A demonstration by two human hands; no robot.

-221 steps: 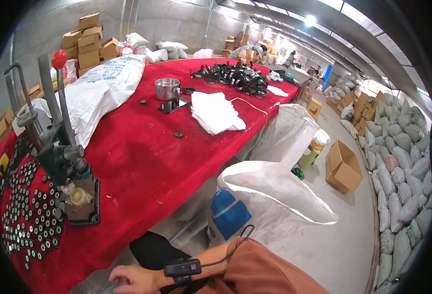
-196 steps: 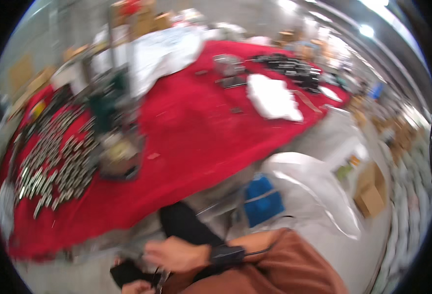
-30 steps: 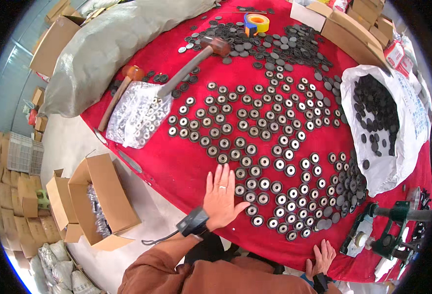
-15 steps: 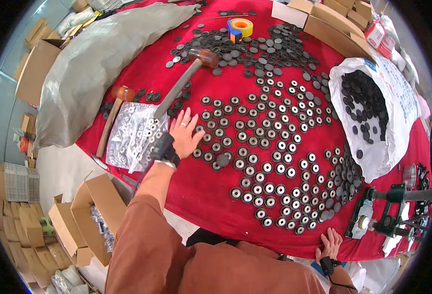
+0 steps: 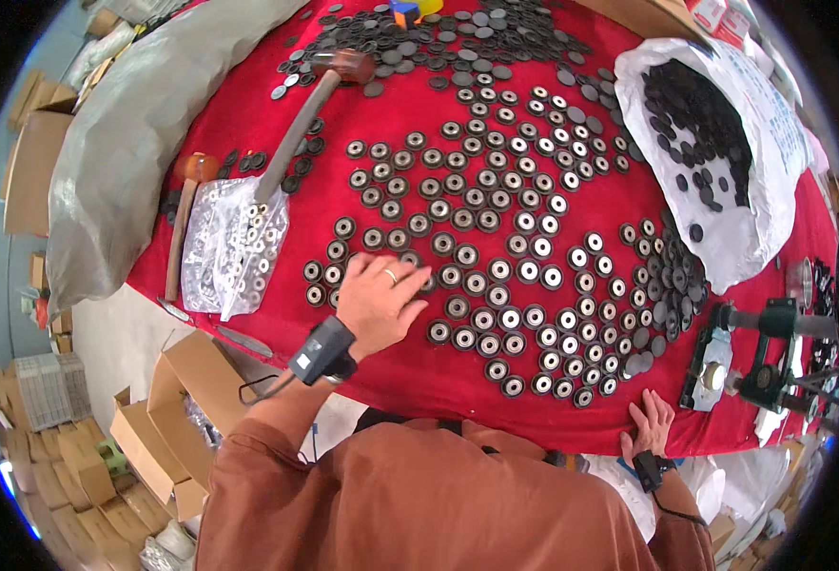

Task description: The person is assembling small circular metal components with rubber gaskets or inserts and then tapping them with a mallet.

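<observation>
My left hand (image 5: 380,303) is palm down on the red cloth, fingers bent but apart, the fingertips among round black wheels with silver bearing centres (image 5: 467,254). It appears to grip nothing, though its fingertips partly cover some wheels. A ring and a black wrist strap are on it. At the near right table edge, my right hand (image 5: 650,426) lies with fingers spread on the cloth, holding nothing. Many more such wheels spread across the middle of the table. Plain dark discs (image 5: 672,281) lie to their right.
Left of the wheels are a long-handled mallet (image 5: 296,133), a smaller mallet (image 5: 184,224) and a clear bag of small parts (image 5: 234,247). At right stand a white sack of black pieces (image 5: 752,228) and a green metal press-like tool (image 5: 771,357). Open cardboard boxes (image 5: 196,390) are lower left.
My left hand has drawn nearer to me from beside the clear bag, its fingers now bent. Several wheels at the left of the group have shifted nearer. My right hand stays at the edge.
</observation>
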